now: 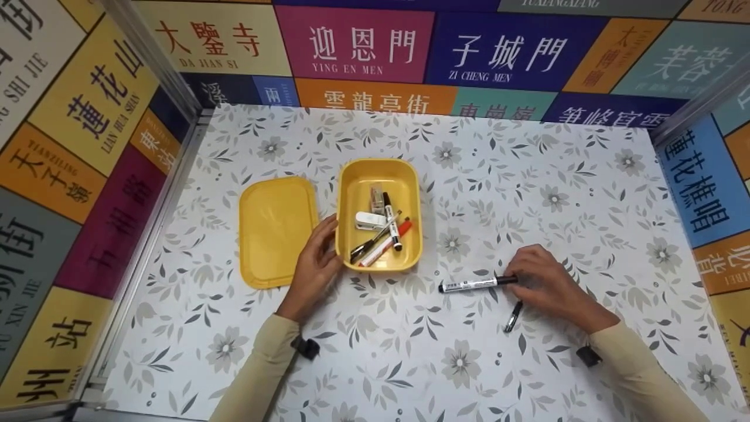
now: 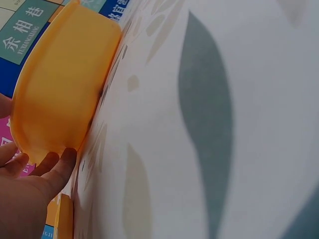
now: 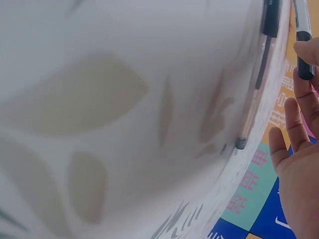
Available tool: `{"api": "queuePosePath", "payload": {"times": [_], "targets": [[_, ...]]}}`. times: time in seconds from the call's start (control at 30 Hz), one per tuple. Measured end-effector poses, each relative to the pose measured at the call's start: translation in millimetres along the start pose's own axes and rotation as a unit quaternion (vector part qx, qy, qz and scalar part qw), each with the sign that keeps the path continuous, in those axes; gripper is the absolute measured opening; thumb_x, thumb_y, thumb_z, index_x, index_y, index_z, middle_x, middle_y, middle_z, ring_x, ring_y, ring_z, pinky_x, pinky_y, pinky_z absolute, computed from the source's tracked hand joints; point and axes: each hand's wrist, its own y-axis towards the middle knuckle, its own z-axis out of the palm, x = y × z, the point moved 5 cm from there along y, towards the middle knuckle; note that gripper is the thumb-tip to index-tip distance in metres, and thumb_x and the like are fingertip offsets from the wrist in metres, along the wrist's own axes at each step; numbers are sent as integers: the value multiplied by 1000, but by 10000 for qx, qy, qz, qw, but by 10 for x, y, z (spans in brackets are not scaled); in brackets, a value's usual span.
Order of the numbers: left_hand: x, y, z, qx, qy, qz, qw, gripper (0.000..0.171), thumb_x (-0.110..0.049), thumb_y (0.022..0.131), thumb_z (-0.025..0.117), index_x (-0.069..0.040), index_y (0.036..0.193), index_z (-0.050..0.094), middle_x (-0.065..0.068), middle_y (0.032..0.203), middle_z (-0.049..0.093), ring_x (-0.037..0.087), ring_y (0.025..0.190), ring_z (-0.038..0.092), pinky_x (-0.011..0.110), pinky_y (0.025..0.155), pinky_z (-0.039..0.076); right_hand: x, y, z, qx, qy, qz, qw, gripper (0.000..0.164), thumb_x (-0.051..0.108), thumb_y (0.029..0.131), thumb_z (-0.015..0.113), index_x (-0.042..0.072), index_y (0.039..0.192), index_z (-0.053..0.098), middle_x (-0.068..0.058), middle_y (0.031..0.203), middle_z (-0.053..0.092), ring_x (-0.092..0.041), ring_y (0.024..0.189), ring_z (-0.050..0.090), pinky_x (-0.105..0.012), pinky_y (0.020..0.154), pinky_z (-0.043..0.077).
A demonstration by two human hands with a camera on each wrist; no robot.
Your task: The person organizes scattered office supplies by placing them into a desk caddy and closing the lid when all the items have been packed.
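In the head view my left hand (image 1: 319,264) rests against the outer left wall of a yellow plastic box (image 1: 415,246). The left wrist view shows the fingertips touching the lower wall of that box (image 2: 65,84). Off to the right, my right hand (image 1: 542,281) pinches a marker (image 1: 471,285) by its black end, between thumb and finger; its other fingers are spread in the right wrist view. Below that hand lies a black pen (image 1: 514,316), partly hidden by it. The right wrist view shows this pen (image 3: 262,64) as clear-barrelled, on the tabletop.
Inside the box lie a white clip (image 1: 370,220), a small block-like item (image 1: 377,199), a black-and-white marker (image 1: 391,223), a red-capped marker (image 1: 381,246) and a dark pen (image 1: 363,249). A yellow lid (image 1: 275,234) lies left of it. Printed panels (image 1: 357,44) border the floral tabletop (image 1: 457,375).
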Motion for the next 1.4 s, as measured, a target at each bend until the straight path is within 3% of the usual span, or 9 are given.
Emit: {"api": "queuePosePath", "payload": {"times": [0.2, 0.4, 0.73, 0.8, 1.03, 1.4], "targets": [[-2, -2, 3, 30, 46, -38, 10000, 73, 15, 100, 62, 0, 168, 40, 7, 179, 31, 41, 159, 41, 36, 129, 41, 62, 72, 3, -84, 85, 303, 9995, 41, -22, 66, 87, 4, 96, 79, -12, 97, 74, -30, 102, 57, -12, 92, 45], [2, 0, 3, 23, 104, -147, 9998, 74, 14, 99, 62, -2, 168, 41, 5, 179, 31, 37, 158, 42, 33, 128, 42, 178, 186, 0, -228, 220, 344, 9989, 44, -26, 64, 86, 3, 96, 78, -15, 97, 72, -29, 102, 58, -13, 98, 46], [-29, -4, 4, 51, 141, 77, 9999, 71, 16, 98, 58, 3, 167, 41, 11, 177, 33, 41, 158, 42, 35, 128, 41, 194, 292, -2, -390, 367, 672, 9963, 42, -26, 67, 88, 5, 93, 78, -11, 94, 72, -23, 106, 58, -16, 101, 47], [-26, -1, 4, 42, 130, 79, 9999, 72, 16, 98, 58, 3, 167, 41, 11, 177, 33, 41, 158, 42, 35, 128, 41, 203, 319, -9, -415, 333, 647, 9965, 43, -26, 67, 88, 6, 93, 78, -11, 95, 73, -23, 107, 59, -17, 103, 47], [-24, -6, 2, 46, 136, 119, 9998, 72, 17, 98, 59, 3, 166, 41, 10, 177, 33, 42, 158, 41, 35, 129, 41, 548, 582, -84, -565, 552, 278, 9965, 37, -28, 68, 83, -1, 93, 76, -17, 94, 72, -31, 103, 59, -22, 103, 49], [-10, 1, 3, 20, 115, 39, 9999, 73, 16, 98, 61, 2, 167, 41, 9, 178, 32, 41, 157, 43, 37, 128, 42, 632, 767, -93, -642, 510, 108, 9966, 36, -27, 71, 82, -1, 94, 77, -16, 93, 71, -31, 104, 58, -24, 102, 49]]}}
